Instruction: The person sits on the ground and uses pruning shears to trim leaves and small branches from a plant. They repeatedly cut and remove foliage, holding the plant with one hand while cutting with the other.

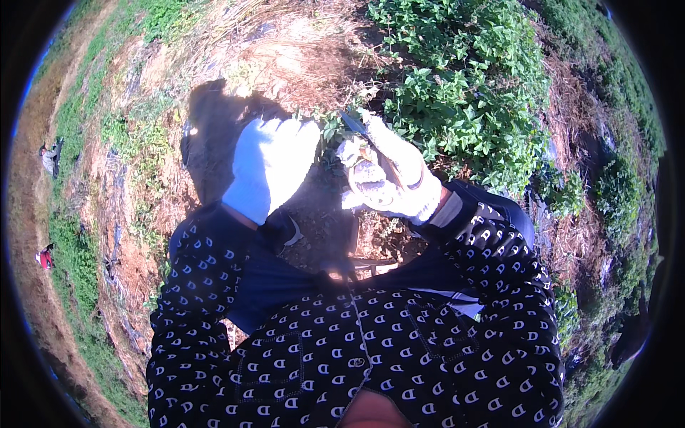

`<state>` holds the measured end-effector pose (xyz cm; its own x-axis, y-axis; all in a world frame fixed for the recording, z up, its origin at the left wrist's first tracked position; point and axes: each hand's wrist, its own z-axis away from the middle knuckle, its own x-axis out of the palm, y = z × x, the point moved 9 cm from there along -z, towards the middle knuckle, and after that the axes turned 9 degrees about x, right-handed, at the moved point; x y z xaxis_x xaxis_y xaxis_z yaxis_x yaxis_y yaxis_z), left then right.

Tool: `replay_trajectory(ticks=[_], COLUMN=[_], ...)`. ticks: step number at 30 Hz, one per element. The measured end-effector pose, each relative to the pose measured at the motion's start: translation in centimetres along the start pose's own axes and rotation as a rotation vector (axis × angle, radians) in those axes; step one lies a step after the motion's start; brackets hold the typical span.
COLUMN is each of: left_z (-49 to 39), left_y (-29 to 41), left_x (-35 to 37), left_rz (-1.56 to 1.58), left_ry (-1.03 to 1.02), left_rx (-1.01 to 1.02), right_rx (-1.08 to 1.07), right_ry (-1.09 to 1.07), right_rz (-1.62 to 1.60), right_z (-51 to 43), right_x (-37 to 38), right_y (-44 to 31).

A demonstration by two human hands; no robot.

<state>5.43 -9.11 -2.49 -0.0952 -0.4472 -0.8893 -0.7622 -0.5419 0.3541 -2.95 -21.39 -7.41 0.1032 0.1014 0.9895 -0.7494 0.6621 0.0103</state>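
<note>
My right hand (393,168), in a white knit glove, grips a pair of scissors or shears. Their dark blade (352,123) points up and to the left, and the handles lie mostly hidden in the fingers. My left hand (275,160), gloved in white too, is just left of it with its back up and its fingers curled. Small green leafy stems (329,128) stand between the two hands, by the left fingertips. Glare and the curled fingers hide whether the left hand holds a stem.
A dense green leafy plant row (465,101) grows right of my hands. Dry straw (299,59) covers the ground ahead. My shadow (214,139) falls on soil at the left. Far left, one person (49,159) and another in red (45,258) are among green rows.
</note>
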Motion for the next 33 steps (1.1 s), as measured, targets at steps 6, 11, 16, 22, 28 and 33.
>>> replay_trajectory(ticks=[6,11,16,22,28,33], left_z=[0.1,0.0,1.8,-1.1,-0.4,-0.6], left_y=[-0.1,-0.3,-4.1,2.0,-2.1,-2.4], left_x=[0.2,0.7,3.7,-1.4,-0.7,-1.7], left_rz=[0.001,0.012,0.088,-0.098,0.448,0.067], left_ry=[-0.016,-0.032,-0.051,-0.038,0.106,0.079], left_rx=[-0.023,-0.032,-0.108,0.028,-0.172,0.089], right_rx=[-0.115,-0.17,-0.253,-0.288,-0.272,-0.321], right_ry=[0.119,0.226,0.331,0.352,0.347,0.267], right_rz=[0.156,0.512,0.6,0.614,0.532,0.666], right_z=[0.5,1.1,0.8,1.0,1.3,1.3], right_x=[-0.5,-2.5,-1.3,-2.5,-0.7,-0.3], right_y=[-0.6,-1.2,-1.5,-2.7,-2.1,-2.2])
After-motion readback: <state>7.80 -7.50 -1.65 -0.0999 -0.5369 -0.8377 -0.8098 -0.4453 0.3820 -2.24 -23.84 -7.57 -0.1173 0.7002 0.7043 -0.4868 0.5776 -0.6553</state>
